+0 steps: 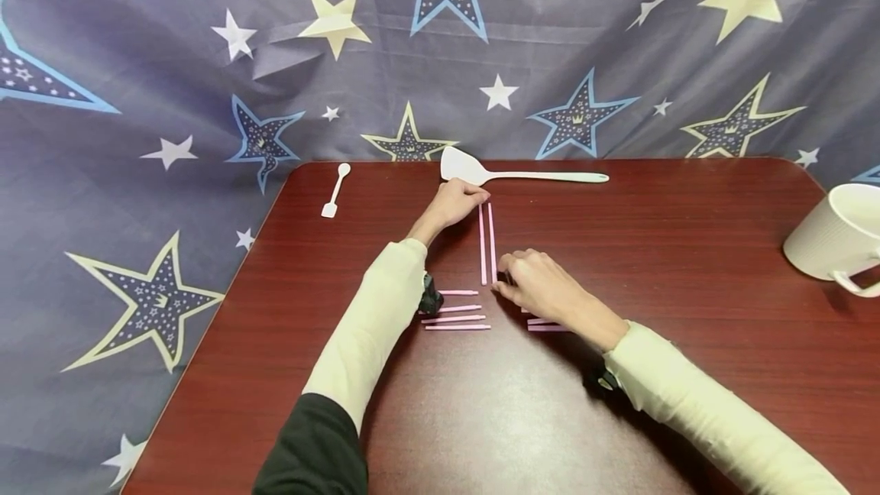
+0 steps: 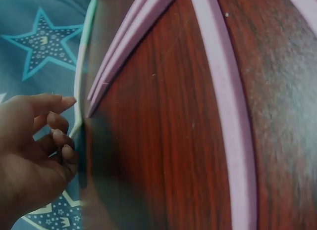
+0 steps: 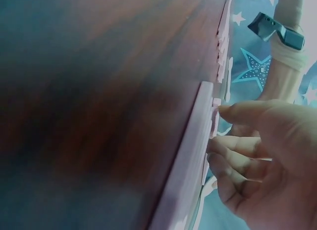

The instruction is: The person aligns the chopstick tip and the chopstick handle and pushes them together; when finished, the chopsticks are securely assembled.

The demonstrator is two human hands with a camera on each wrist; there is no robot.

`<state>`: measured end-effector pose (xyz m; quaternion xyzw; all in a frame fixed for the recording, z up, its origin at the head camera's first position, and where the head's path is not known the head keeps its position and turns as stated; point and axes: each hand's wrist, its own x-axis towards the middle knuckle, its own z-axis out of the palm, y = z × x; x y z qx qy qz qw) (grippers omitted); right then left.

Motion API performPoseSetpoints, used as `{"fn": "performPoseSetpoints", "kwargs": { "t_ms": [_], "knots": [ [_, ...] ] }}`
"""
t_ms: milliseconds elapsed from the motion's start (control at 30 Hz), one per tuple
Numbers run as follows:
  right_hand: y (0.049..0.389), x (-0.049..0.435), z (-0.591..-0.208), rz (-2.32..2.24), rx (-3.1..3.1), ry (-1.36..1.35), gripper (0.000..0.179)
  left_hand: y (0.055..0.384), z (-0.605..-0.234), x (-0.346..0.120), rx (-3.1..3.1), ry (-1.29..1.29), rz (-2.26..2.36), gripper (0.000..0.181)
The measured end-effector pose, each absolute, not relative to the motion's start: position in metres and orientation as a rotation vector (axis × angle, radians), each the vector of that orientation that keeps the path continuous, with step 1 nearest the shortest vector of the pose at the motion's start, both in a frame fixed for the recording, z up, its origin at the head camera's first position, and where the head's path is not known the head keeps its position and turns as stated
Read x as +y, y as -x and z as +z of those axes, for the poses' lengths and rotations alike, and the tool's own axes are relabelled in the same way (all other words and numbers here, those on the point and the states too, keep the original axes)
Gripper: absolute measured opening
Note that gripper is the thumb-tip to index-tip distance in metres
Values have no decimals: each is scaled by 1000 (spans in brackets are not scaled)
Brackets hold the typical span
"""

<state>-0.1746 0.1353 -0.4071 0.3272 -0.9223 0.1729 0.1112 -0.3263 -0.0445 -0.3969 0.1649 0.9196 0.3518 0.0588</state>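
Two long pink sticks (image 1: 492, 239) lie side by side, pointing away from me, in the middle of the brown table. My left hand (image 1: 454, 202) hovers at their far ends; in the left wrist view its fingers (image 2: 58, 122) are loosely bent, with a gap to the sticks. At the near end, my right hand (image 1: 543, 285) pinches one stick between thumb and index finger, as the right wrist view shows at the stick's end (image 3: 216, 111). Several pink sticks (image 1: 455, 318) lie crosswise under my left wrist, and more pink sticks (image 1: 546, 328) are partly hidden beneath my right forearm.
A white spatula (image 1: 522, 175) lies along the table's back edge, just beyond my left hand. A small white double-ended spoon (image 1: 336, 191) is at the back left. A white mug (image 1: 818, 239) stands at the far right. A star-patterned curtain (image 1: 426, 67) hangs behind the table.
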Motion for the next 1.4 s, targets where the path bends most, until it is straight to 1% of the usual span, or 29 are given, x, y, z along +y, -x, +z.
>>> {"fn": "performPoseSetpoints", "kwargs": {
  "t_ms": [167,333,467,667,800,1000,1133,1400],
  "knots": [
    [171,142,-404,571,-2707,-939,23,321,-387,-58,2799,-531,1186,27],
    [166,154,-403,642,-2698,-895,19,307,-375,-71,2804,-600,1285,25],
    [159,167,-404,674,-2668,-868,14,288,-368,-81,2791,-648,1335,24],
    [147,188,-404,671,-2611,-817,15,253,-365,-96,2743,-709,1413,22],
    [136,202,-402,686,-2619,-797,16,231,-367,-106,2703,-747,1478,21],
    [122,216,-403,690,-2613,-807,18,201,-377,-122,2690,-735,1527,14],
    [115,221,-405,682,-2589,-840,19,182,-385,-134,2656,-707,1542,15],
    [106,227,-409,698,-2551,-881,23,155,-397,-151,2620,-692,1592,9]
  ]
}}
